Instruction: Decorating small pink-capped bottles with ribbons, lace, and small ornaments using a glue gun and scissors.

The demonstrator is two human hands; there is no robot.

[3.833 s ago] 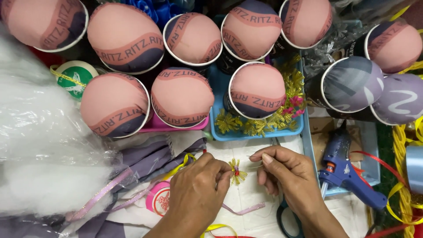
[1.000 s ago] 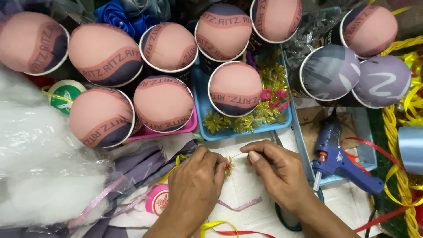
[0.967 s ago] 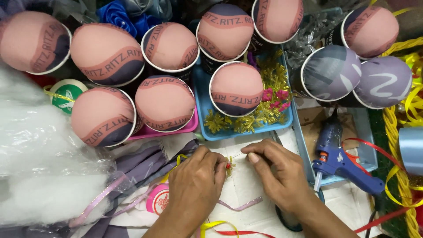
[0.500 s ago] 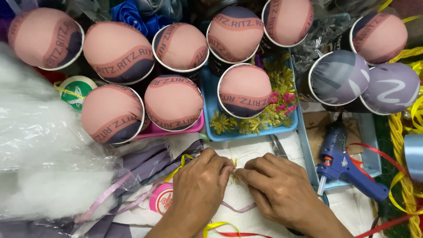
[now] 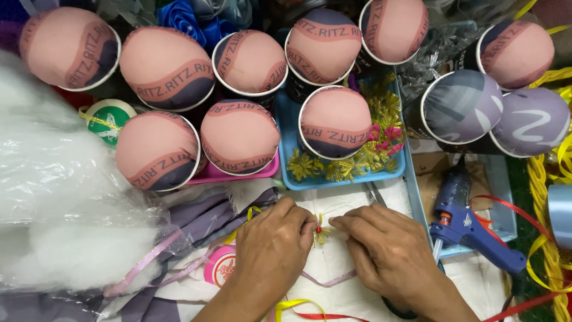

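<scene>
The step in hand looks like fine assembly of a small gold star-shaped trim piece (image 5: pixel 322 231) with a red bead at its centre. It sits between the two hands, low over the white cloth on the worktop (image 5: pixel 333 271).

Left of the piece, the left hand (image 5: pixel 273 250) lies knuckles up, its grip pressed together, thumb and forefinger tips closed on the trim's left edge. Further left of that grip lie a pink tape roll (image 5: pixel 219 266), a pink ribbon (image 5: pixel 140 268) over grey-purple fabric (image 5: pixel 202 217), and beyond them a clear bag of white stuffing (image 5: pixel 65 203).

Right of the piece, the right hand (image 5: pixel 387 253) points its forefinger and thumb at the trim, the grip nearly closed. Whether those tips pinch the piece itself or a thin thread at it I cannot tell, since the fingertips cover the contact.

Just above both grips stands a blue tray (image 5: pixel 286 128) holding more gold trim pieces (image 5: pixel 342 169) and one of many cups topped with pink fabric domes (image 5: pixel 335 122). Right of the right grip rests a blue glue gun (image 5: pixel 471 229), near but untouched, with yellow cord (image 5: pixel 545 238) beyond it.

By my judgement the next move calls for steady, small finger work: the left grip keeping the piece from turning while the right one seats or tightens whatever joins it. A slip would likely drop the bead or bend the thin gold points.
</scene>
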